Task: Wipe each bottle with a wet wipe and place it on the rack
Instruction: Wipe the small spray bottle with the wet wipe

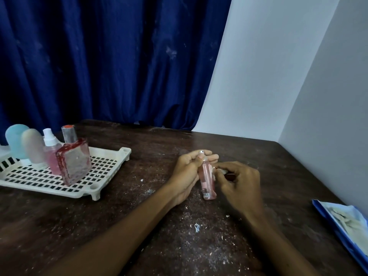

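At table centre, your left hand [188, 172] grips the small pink bottle [208, 182] near its top, fingers wrapped across the cap end and palm behind the body. Bottle stands roughly upright, label strip low on its side. Whether its base touches the table [139, 216] cannot be told.

Your right hand [241, 182] has its fingers curled, pinching a small white wet wipe [222, 171] against the bottle's right side, just below the neck. Only a scrap of the wipe shows between the fingertips.

Rack [123, 154]: white, slotted, at far left, well apart from both hands. Four bottles stand on it in a close cluster:
- teal bottle [15, 142], rearmost left
- frosted pale bottle [32, 146], beside it
- pink spray bottle [51, 154] with white pump
- square red-edged bottle [74, 162] with clear cap, nearest you

Blue wipes pack [346, 222] lies open at the table's right edge. Table surface is dark wood, flecked with white specks. Blue curtain [99, 56] behind; white wall [258, 76] to the right.
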